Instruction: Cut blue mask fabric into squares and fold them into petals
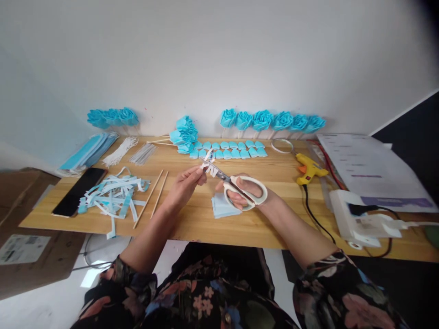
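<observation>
White strip (213, 171) sits at the fingertips of the left hand (187, 183), pinched by thumb and forefinger. The right hand (249, 187) curls its fingers through the scissors (224, 177); keep the blades clear of the pinch.

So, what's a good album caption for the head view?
Scissors in the right hand, white material in the left hand, blue flowers beyond.
</observation>
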A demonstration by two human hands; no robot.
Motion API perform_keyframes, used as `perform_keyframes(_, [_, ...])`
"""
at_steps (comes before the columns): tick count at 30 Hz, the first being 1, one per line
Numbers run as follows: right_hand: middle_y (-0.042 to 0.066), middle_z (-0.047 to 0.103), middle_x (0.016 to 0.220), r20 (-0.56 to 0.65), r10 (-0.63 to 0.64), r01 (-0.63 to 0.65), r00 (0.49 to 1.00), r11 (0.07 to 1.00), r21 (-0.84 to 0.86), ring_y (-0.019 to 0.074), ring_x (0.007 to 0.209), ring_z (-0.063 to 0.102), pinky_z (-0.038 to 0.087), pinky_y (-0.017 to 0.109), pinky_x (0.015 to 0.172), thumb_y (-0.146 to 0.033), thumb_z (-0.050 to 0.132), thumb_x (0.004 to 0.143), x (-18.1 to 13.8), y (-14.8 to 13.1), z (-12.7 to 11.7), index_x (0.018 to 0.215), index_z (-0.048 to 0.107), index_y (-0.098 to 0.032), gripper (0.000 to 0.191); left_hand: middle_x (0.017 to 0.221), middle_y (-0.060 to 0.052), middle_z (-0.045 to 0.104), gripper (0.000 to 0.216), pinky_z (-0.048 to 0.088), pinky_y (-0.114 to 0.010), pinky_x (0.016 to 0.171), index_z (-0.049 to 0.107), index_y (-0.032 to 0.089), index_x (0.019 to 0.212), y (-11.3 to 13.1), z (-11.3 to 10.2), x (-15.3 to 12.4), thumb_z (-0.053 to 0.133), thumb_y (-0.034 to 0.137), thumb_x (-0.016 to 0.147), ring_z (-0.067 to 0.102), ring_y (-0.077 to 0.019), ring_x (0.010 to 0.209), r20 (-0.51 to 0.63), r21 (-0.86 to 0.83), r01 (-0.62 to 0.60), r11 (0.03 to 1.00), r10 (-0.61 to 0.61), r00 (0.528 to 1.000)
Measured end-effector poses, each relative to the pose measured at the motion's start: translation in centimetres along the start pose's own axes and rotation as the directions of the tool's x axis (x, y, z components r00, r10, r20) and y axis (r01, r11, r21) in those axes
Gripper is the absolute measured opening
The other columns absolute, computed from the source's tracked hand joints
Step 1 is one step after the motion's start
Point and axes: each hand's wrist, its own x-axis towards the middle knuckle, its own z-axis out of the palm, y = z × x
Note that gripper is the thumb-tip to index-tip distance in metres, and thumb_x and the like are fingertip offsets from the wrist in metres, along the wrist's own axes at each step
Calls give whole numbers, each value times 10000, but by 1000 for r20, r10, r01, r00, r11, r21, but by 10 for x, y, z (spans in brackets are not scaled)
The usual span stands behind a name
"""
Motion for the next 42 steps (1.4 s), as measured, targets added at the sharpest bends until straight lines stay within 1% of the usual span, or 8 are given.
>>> perform_keyframes(17, [-31,614,796,-219,-25,-80,975,887,-455,106,699,590,515,264,707,-383,804,761,-67,-24,58,1196,629,-218,497,613,9,526,318,352,-275,625,777,178,909,15,6,17,644,462,859,468,-150,608,63,427,-20,904,-8,998])
perform_keyframes(21, [-29,613,826,-456,-164,-32,874,919,-393,127,763,588,510,308,821,-379,797,782,-125,7,64,1244,527,-275,545,656,-15,622,242,347,-274,600,776,216,886,-8,40,50,608,390,893,516,-174,609,365,582,-279,764,62,929])
perform_keyframes(25, [0,595,839,-656,-318,76,684,926,-369,144,751,567,518,331,854,-500,732,823,-163,31,62,1179,534,-268,469,823,-83,716,289,417,-304,701,752,208,879,-55,93,91,503,324,968,618,-219,757,652,561,-627,540,177,737])
perform_keyframes(29, [9,553,825,-725,-410,277,553,911,-304,167,754,547,540,368,864,-602,644,850,-168,35,59,1148,558,-295,437,1121,-154,689,229,464,-398,931,709,161,1074,-72,137,109,602,288,916,623,-281,1057,726,588,-714,381,139,673])
perform_keyframes(33, [35,556,827,-725,-400,337,560,910,-241,221,811,570,555,423,825,-718,568,816,-159,31,53,1114,576,-296,517,1350,-171,599,382,408,-470,1074,615,139,1289,-45,147,82,511,317,967,541,-306,1260,647,667,-636,387,122,753])
perform_keyframes(36, [61,609,825,-728,-391,280,563,919,-278,262,851,609,560,434,777,-730,546,807,-150,25,50,1135,597,-299,543,1322,-153,639,436,451,-456,1039,615,143,1316,-19,135,44,482,376,972,588,-290,1204,553,612,-378,695,-34,832])
perform_keyframes(39, [73,670,833,-728,-361,216,583,932,-290,289,880,649,562,434,724,-756,490,811,-141,17,51,1154,624,-289,595,1187,-156,697,565,540,-412,846,575,134,1375,-10,123,9,539,488,936,676,-251,972,513,418,226,880,-434,740])
perform_keyframes(42, [69,704,856,-739,-335,170,584,941,-293,276,854,675,565,415,698,-704,489,850,-133,13,51,1137,666,-265,554,1059,-110,720,556,520,-325,772,634,161,1313,-13,114,-15,710,438,836,653,-174,848,489,232,458,858,-510,708])
